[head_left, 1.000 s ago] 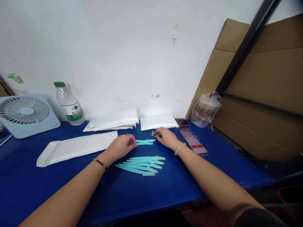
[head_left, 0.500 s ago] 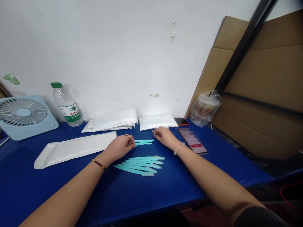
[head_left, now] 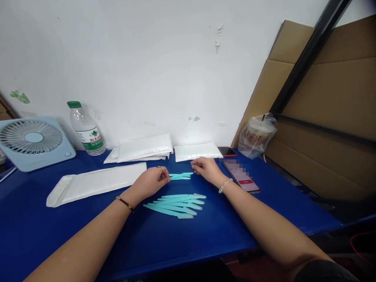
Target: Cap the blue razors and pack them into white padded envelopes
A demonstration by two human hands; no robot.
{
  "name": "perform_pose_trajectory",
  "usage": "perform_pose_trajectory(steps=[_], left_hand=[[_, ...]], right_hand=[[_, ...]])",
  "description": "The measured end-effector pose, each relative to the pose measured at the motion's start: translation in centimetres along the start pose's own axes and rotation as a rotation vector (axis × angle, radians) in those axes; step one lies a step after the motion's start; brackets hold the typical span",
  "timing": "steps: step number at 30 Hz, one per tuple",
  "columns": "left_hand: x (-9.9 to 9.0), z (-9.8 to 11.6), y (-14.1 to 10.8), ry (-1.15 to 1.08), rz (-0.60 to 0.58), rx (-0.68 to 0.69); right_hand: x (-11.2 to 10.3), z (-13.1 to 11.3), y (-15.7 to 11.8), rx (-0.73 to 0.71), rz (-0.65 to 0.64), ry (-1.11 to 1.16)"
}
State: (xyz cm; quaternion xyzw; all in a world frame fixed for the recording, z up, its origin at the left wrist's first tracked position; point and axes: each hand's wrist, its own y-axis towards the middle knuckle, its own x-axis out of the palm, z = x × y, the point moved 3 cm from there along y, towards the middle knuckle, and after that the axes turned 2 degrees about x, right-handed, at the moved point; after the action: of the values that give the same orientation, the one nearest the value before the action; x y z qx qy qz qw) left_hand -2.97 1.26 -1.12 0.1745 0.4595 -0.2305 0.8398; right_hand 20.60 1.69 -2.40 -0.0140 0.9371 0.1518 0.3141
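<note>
My left hand (head_left: 153,181) pinches the handle ends of several turquoise eyebrow razors (head_left: 181,176), whose other ends point right toward my right hand. My right hand (head_left: 205,169) has its thumb and fingers pinched together just beyond those tips; a small pale, see-through bit shows at the fingertips, too small to name. Closer to me, several more turquoise eyebrow razors (head_left: 176,204) lie fanned out on the blue table, their blade ends to the right. Just left of my left hand lies a long white padded envelope (head_left: 100,184).
More white padded envelopes (head_left: 143,149) are stacked by the wall, with another white envelope (head_left: 198,152) beside them. A bottle (head_left: 88,133) and a blue fan (head_left: 37,143) stand left. Right are a lit phone (head_left: 242,178), a second phone (head_left: 227,151) and a bagged cup (head_left: 257,137).
The view has shifted slightly. My right hand's fingertips have come down a little, close to the tips of the held razors. The left hand keeps its pinch; the fanned razors lie as before.
</note>
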Motion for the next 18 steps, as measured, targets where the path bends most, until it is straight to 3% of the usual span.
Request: perform_pose_trajectory(steps=[9,14,18], left_hand=[[0.1,0.0,0.0,0.006,-0.001,0.013],[0.1,0.0,0.0,0.006,-0.007,0.013],[0.1,0.1,0.0,0.012,-0.009,0.018]], right_hand=[[0.3,0.0,0.1,0.057,-0.024,0.330],[0.2,-0.8,-0.1,0.075,-0.037,0.306],[0.0,-1.2,-0.2,0.011,-0.024,0.268]])
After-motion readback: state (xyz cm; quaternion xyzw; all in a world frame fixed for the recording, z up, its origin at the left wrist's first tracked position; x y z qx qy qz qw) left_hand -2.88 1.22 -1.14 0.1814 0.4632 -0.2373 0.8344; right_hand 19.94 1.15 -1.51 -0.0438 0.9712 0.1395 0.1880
